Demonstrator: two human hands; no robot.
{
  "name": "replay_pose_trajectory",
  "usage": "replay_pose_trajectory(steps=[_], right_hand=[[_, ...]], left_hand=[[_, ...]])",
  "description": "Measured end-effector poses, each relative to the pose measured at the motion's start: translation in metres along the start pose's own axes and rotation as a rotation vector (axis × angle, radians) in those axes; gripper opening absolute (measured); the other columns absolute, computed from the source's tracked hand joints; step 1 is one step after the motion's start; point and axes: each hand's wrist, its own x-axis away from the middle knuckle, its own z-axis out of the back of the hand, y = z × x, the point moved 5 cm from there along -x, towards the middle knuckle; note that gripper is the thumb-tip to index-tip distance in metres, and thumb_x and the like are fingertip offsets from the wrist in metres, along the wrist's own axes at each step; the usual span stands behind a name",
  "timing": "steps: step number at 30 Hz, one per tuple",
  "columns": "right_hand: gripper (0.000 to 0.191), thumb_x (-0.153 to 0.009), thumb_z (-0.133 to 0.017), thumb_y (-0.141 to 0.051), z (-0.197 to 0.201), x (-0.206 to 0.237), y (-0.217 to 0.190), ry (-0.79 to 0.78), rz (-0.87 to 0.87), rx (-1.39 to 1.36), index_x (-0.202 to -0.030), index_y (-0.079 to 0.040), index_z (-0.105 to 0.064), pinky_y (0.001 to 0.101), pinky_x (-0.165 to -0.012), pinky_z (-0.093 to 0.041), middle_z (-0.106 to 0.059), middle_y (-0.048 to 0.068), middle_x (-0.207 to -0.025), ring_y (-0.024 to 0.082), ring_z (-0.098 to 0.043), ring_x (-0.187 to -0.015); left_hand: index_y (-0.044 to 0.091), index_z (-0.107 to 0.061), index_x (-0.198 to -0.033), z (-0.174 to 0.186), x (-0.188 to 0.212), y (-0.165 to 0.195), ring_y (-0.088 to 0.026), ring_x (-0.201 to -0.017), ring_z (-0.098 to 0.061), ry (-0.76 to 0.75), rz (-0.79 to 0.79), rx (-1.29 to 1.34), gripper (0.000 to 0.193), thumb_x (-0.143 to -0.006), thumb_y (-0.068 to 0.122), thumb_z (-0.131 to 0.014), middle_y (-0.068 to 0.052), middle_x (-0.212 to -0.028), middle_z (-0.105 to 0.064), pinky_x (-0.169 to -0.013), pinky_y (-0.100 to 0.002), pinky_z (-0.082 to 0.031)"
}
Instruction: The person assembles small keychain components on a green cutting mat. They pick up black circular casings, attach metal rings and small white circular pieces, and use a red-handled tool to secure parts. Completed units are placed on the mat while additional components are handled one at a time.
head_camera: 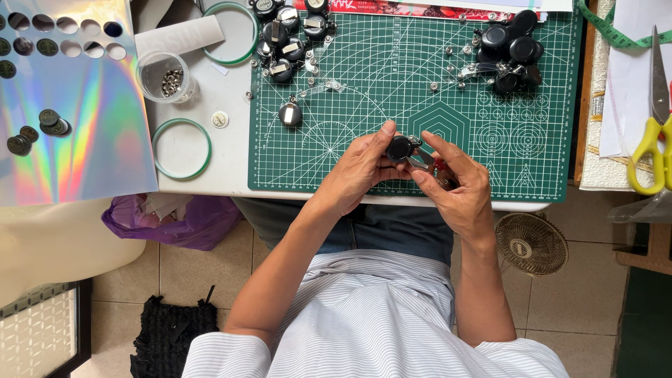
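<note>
From the head view, my left hand is curled around a round black badge reel, thumb over its top edge and fingers shut beneath it. My right hand meets it from the other side, fingers pinched on the small metal clip at the reel's side; a bit of red shows under my right palm, but I cannot tell what it is. Both hands hover just above the near edge of the green cutting mat, and the reel sits between my fingertips, off the surface.

Beyond my left hand, one finished reel lies alone on the mat, and farther out a cluster of black reels sits at the mat's far left corner. Beyond my right hand is a second pile of black reels with loose metal parts scattered beside it.

Well to the left of my left hand stands a clear plastic cup with small metal pieces in its bottom. Near it lie two green-rimmed round lids. Farther left, a holographic sheet with punched round holes carries a few dark discs.

The white surface ends just under my wrists. The mat between my hands and the piles is mostly bare. Far to my right lie yellow-handled scissors.
</note>
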Motion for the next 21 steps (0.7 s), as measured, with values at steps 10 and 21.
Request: replay_pose_trajectory(steps=[10,21], right_hand=[[0.053,-0.092,-0.080,-0.018,-0.0001,0.0020,0.0020,0.000,-0.006,-0.006,-0.142,-0.014,-0.062,0.0175,-0.050,-0.040,-0.070,-0.003,-0.089,-0.001,-0.052,-0.061],[0.054,-0.092,-0.081,-0.017,-0.0003,0.0008,-0.0029,0.001,0.005,0.019,-0.142,-0.013,-0.061,0.0180,-0.050,-0.038,-0.070,-0.001,-0.087,0.000,-0.050,-0.059]], left_hand=[[0.005,-0.066,-0.095,-0.0012,0.0016,0.0008,-0.013,-0.083,-0.068,-0.011,0.001,0.002,0.059,-0.101,0.060,-0.047,-0.006,-0.086,-0.068,-0.090,-0.034,-0.064],[0.004,-0.068,-0.096,-0.0009,0.0019,0.0008,-0.013,-0.084,-0.068,-0.031,-0.015,0.007,0.059,-0.102,0.060,-0.048,-0.007,-0.086,-0.068,-0.088,-0.033,-0.063]])
